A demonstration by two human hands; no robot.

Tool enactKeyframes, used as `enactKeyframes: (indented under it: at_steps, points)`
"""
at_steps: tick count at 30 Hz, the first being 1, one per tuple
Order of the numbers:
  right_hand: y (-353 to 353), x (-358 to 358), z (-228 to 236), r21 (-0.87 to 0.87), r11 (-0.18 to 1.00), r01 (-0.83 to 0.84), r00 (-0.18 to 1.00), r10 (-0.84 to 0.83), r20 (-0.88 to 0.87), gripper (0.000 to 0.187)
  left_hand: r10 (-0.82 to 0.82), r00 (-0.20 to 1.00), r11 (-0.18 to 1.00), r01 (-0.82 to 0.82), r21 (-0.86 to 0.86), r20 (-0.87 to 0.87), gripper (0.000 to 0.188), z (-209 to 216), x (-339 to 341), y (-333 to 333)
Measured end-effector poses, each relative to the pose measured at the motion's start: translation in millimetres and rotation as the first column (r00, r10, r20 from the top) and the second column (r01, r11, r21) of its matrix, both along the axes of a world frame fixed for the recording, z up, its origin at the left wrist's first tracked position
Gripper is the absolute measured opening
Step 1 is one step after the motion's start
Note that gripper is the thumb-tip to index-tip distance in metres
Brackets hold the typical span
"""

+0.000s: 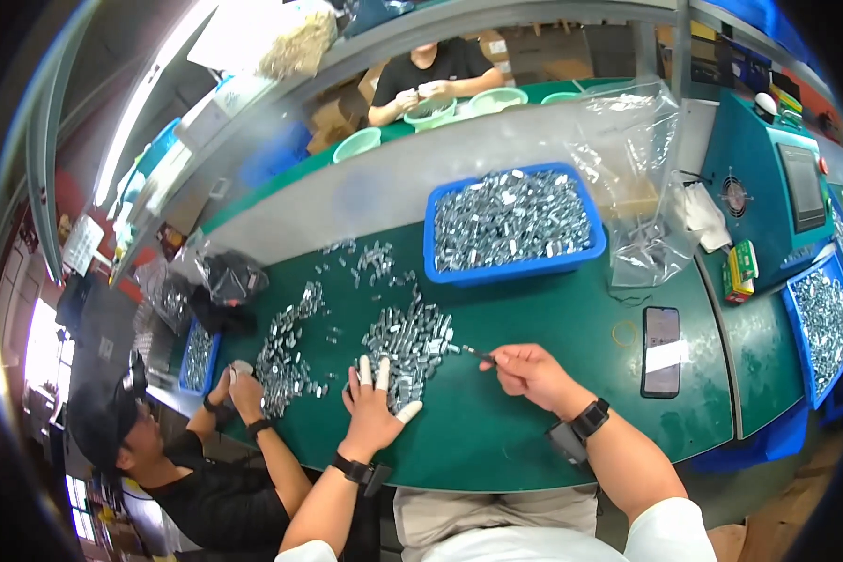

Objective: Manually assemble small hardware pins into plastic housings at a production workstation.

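A loose pile of small shiny metal parts (407, 337) lies on the green tabletop (496, 440) in front of me. My left hand (370, 417) rests at the near edge of this pile with its fingers spread. White covers sit on some of its fingertips and on the thumb. To the right of the pile, my right hand (534, 375) pinches a thin dark stick-like tool (480, 354), whose tip points left at the parts. Whether a metal part sits at that tip is too small to tell. Both wrists wear dark straps with small boxes.
A blue bin (510, 276) full of metal parts stands behind the pile. At left a co-worker (197, 478) handles another pile (286, 361). A phone (661, 351), rubber band (624, 333), clear plastic bag (646, 248) and green machine (768, 178) are at right. Another person sits across the partition (347, 197).
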State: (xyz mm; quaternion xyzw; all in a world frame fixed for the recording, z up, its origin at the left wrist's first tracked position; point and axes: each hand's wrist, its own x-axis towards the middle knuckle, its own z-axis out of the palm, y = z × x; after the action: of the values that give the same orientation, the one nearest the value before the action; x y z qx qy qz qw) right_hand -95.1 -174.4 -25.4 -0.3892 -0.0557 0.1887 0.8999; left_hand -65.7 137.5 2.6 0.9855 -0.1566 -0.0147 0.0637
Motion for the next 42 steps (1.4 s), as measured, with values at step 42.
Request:
enactKeyframes:
  at_steps: [42]
  points:
    - [3,-2,7,-0.113,0.99,0.08,0.997,-0.077,0.031,0.028,-0.404,0.88,0.873,0.452,-0.181,0.25,0.019,8,11,-56]
